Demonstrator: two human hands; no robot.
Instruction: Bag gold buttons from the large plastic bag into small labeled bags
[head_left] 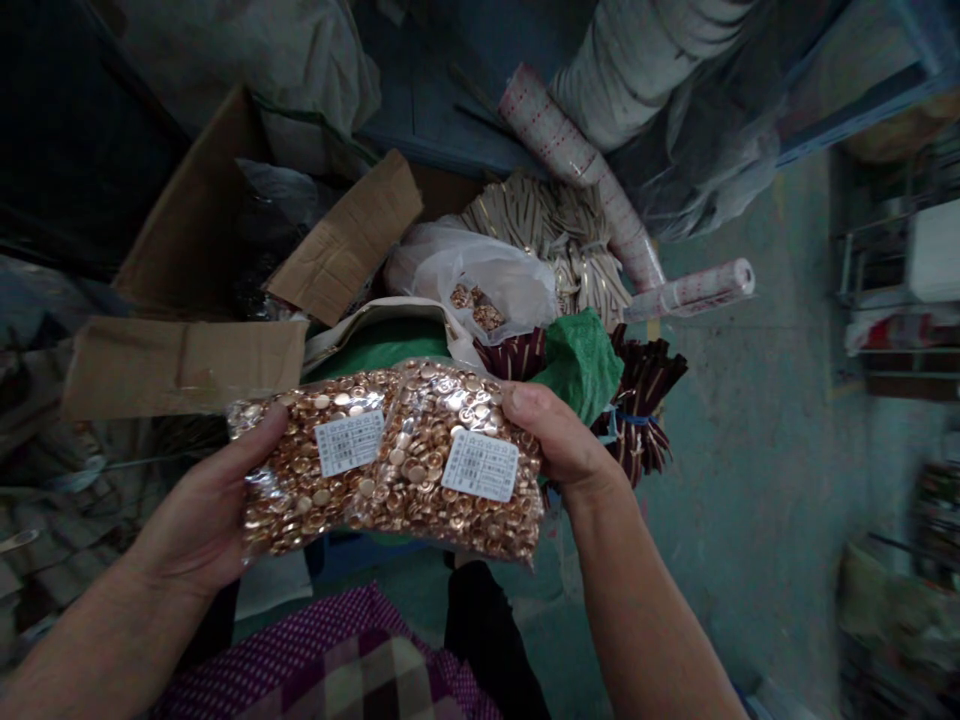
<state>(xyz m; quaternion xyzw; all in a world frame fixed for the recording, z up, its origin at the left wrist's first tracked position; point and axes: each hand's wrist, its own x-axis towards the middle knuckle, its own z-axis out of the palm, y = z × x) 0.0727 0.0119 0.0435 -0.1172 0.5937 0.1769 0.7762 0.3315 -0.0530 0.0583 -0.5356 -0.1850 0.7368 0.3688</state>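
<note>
Two clear plastic bags packed with small copper-coloured metal buttons or snap caps are held up side by side, overlapping in the middle. My left hand (206, 500) grips the outer edge of the left bag of metal buttons (300, 500), thumb on top. My right hand (562, 435) holds the right bag of metal buttons (427, 510) at its upper right edge, thumb on the front. Each bag carries a white printed label, the left label (349, 443) and the right label (480, 465). The fingers beneath the bags are hidden.
Behind the bags stands an open cardboard box (180, 220) with raised flaps. A translucent bag (517, 275) with more copper-coloured pieces lies beside bundled beige strips (525, 210). Green woven cloth (581, 365) and dark red strips (649, 400) are to the right, below plastic-wrapped rolls (690, 290).
</note>
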